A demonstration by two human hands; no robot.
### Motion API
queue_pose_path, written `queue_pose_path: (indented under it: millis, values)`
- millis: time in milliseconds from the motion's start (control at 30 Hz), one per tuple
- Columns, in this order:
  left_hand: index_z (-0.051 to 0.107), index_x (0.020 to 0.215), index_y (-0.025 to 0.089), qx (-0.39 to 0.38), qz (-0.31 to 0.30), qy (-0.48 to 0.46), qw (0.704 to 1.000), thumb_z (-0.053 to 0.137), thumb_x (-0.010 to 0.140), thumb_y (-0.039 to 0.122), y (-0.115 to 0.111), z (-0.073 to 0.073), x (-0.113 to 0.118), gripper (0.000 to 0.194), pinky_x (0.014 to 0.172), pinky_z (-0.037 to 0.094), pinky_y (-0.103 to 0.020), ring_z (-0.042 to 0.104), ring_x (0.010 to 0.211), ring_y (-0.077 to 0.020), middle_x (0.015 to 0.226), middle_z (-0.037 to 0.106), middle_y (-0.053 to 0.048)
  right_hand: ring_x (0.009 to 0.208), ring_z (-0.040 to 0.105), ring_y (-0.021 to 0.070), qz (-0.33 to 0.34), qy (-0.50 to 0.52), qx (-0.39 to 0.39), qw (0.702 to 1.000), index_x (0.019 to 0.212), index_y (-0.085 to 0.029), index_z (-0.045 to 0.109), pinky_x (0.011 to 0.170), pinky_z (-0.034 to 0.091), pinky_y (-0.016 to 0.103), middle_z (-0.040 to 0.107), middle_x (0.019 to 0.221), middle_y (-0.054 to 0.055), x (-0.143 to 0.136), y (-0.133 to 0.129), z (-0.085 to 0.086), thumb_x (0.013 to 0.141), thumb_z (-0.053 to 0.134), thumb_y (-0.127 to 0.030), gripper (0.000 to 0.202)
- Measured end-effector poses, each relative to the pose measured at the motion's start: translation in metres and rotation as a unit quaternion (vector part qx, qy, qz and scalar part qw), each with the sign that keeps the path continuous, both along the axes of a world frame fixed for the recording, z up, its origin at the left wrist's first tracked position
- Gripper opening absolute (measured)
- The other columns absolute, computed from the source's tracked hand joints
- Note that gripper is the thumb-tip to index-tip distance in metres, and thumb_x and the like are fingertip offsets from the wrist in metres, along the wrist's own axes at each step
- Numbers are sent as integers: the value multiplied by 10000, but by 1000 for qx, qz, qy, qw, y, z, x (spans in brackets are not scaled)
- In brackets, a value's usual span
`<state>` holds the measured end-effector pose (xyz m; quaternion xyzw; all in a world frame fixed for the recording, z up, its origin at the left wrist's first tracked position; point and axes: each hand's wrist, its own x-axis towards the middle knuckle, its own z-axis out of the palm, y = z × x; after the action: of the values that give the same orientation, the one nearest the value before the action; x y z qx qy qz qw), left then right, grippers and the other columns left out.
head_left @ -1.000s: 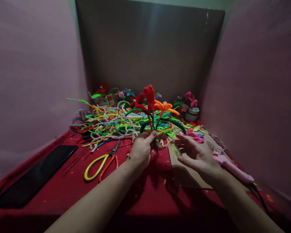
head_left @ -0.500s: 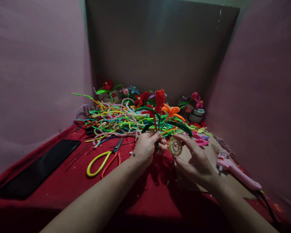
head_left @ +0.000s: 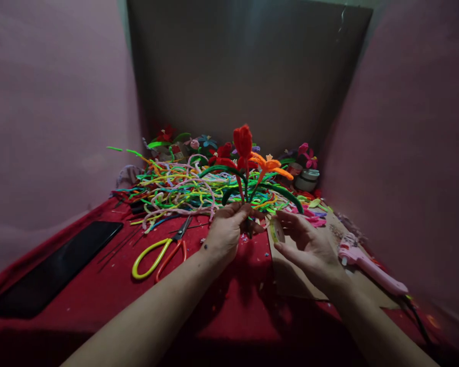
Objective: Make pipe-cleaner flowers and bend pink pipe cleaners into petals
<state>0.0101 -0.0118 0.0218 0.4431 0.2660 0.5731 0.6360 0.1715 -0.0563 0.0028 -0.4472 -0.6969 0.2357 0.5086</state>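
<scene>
From my remote view, the left hand [head_left: 227, 232] pinches the bunch of flowers [head_left: 244, 145] by its stems, blooms and leaves rising above the grip, stem ends poking out below the fingers. I have the right hand [head_left: 315, 250] holding a roll of tape [head_left: 277, 230] between thumb and fingertips, just beside the stems, over the edge of the cardboard [head_left: 296, 272]. The scissors [head_left: 163, 255] lie left of the left hand.

Relative to half a second earlier, the tape roll [head_left: 277, 231] in the right hand [head_left: 311, 244] has rotated from its perforated face to a narrower, oblique attitude. The pipe-cleaner bouquet [head_left: 246, 179] in the left hand [head_left: 227, 232] has risen slightly.
</scene>
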Motion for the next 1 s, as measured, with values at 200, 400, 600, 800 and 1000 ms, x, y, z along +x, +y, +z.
queue_pose_path:
  millis: [200,400,600,800,1000]
  values:
    - [511,733,119,-56,-27,3,998,540,776,177,-2,2,2,77,401,410,-184,584,428,-108,628,634,-40,981,584,208,18,54,-14,998,1097,-227,521,875,462,372,592,1098,74,-3,0,2,687,635,-201,426]
    - [516,683,115,-56,-32,0,998,556,768,155,-1,-1,2,101,425,441,-192,601,490,-118,597,589,-23,1040,557,209,23,54,-29,998,1105,-227,523,894,452,362,605,1097,68,-5,-6,3,712,606,-202,402]
    - [538,627,114,-25,-19,42,999,575,769,210,-2,2,1,175,547,496,-233,600,506,-114,580,597,-21,1045,549,215,34,110,-89,989,1101,-244,541,930,412,399,603,1115,53,1,-6,2,679,638,-217,434]
    - [548,612,127,-2,-51,82,995,559,778,212,-2,5,1,186,548,482,-200,594,479,-101,522,611,-10,700,584,183,133,209,-183,951,1012,-178,625,658,476,340,642,803,56,10,-3,6,746,509,-255,301]
    - [547,661,106,-79,-118,47,989,527,807,208,3,-4,-2,179,510,458,-177,610,481,-106,550,638,-51,815,584,215,89,55,-141,984,1002,-166,624,711,473,346,641,891,63,13,-6,13,702,499,-202,327]
